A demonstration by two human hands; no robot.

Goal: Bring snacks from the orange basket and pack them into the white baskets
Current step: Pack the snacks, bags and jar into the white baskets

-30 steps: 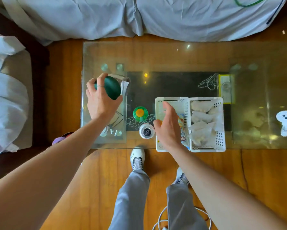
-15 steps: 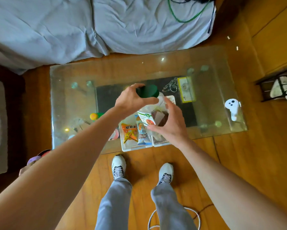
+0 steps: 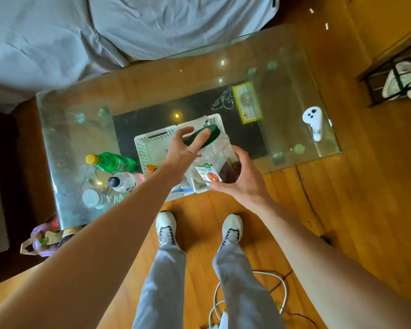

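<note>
You have a clear jar [image 3: 217,162] in both hands, held over the near edge of the glass counter [image 3: 64,138] and above the white baskets [image 3: 150,143]. Your left hand [image 3: 184,150] is curled over the green lid [image 3: 203,137], fingers wrapped across its top. Your right hand [image 3: 243,181] cups the jar's lower body from the right, thumb and fingers round it. The jar is tilted, lid away from you, and dark contents show at its base beside a green and orange label.

Half a second ago the jar sat in much the same two-handed hold. A second ago your left hand alone gripped the green lid far to the left of the counter, while your right hand rested in the left white basket.

An orange snack packet [image 3: 152,168] lies in the near part of the left white basket, mostly hidden by your left forearm. The right basket is largely covered by the jar and your hands, so what it holds cannot be told.

Left of the baskets a green bottle [image 3: 114,161] with an orange cap lies on the counter, and a white bottle [image 3: 123,181] with a dark cap lies just beside it, nearer you. A white controller [image 3: 313,123] rests well apart at the counter's right end. A purple-handled bag [image 3: 45,236] sits on the floor by the counter's near left corner.
</note>
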